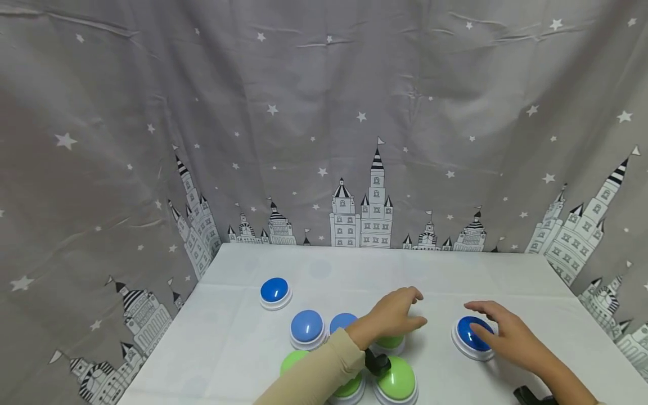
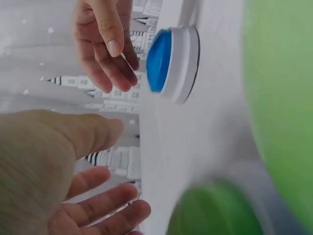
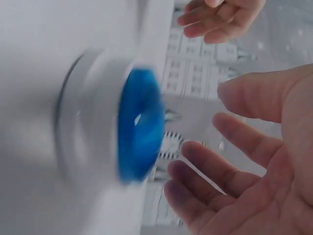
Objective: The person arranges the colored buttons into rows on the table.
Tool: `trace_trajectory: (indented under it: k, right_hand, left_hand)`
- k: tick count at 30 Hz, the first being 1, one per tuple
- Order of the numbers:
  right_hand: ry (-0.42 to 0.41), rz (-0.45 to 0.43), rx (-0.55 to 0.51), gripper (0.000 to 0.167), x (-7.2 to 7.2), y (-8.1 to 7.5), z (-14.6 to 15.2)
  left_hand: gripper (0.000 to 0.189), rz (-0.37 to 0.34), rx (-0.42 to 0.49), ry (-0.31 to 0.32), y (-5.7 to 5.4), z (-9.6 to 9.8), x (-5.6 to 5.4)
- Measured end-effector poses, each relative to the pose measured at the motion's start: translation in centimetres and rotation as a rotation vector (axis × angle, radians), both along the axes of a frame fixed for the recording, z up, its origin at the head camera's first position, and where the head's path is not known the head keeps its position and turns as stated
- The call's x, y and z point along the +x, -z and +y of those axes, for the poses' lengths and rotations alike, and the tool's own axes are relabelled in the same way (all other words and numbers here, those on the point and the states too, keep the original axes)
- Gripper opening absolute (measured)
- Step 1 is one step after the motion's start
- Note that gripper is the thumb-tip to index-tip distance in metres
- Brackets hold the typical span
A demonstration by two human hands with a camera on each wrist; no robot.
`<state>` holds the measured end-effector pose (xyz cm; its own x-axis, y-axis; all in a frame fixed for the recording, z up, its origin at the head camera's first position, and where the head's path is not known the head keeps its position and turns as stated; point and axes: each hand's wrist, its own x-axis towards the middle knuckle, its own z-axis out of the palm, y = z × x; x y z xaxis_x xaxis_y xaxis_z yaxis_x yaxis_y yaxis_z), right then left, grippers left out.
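A dark blue dome push button (image 1: pixel 467 336) on a white round base stands at the right of the table. Just over its right side hovers my right hand (image 1: pixel 516 337), fingers spread and loosely bent; in the right wrist view a gap shows between this hand and the button's blue top (image 3: pixel 142 127). My left hand (image 1: pixel 390 318) hangs above a green push button (image 1: pixel 391 342), partly covering it. Its fingers reach toward the right with nothing between them. In the left wrist view, thumb and fingers stand apart.
Left of the hands are a dark blue button (image 1: pixel 275 291) and two lighter blue ones (image 1: pixel 307 326). Several green buttons (image 1: pixel 397 378) cluster at the front, partly under the left sleeve (image 1: pixel 316 371). A grey curtain (image 1: pixel 304 112) with castles and stars hangs behind the white table (image 1: pixel 202 315).
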<state>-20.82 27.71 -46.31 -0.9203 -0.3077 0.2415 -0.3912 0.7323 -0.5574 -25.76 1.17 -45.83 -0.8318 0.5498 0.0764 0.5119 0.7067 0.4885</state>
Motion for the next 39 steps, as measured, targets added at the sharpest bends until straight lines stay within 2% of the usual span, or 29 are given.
trace_trajectory:
  k: [8, 13, 19, 26, 33, 36, 39]
  right_hand:
    - [0.081, -0.086, -0.004, 0.042, 0.8, 2.0, 2.2]
    - [0.061, -0.192, -0.084, 0.043, 1.3, 2.9, 3.0]
    - [0.034, -0.229, -0.108, 0.041, 1.6, 2.9, 3.2]
    - [0.076, -0.255, -0.068, 0.042, 1.4, 2.6, 3.3]
    - [0.032, -0.182, -0.096, 0.043, 1.5, 2.7, 3.3]
    - [0.031, -0.225, -0.109, 0.044, 1.5, 2.5, 3.2]
    - [-0.011, -0.273, -0.128, 0.044, 1.6, 2.4, 3.0]
  left_hand:
    - [0.045, -0.041, -0.043, 0.05, 0.3, 3.8, 0.1]
    - [0.048, -0.068, -0.061, 0.079, 0.9, 6.2, 0.6]
    - [0.051, -0.086, -0.098, 0.094, 1.6, 8.1, 0.8]
    - [0.055, -0.036, -0.151, 0.107, 2.1, 9.2, 0.6]
    - [0.055, 0.057, -0.215, 0.131, 1.9, 9.4, 0.7]
    - [0.055, 0.082, -0.261, 0.146, 1.7, 9.3, 0.8]
    - [0.056, 0.075, -0.281, 0.162, 1.4, 8.7, 1.3]
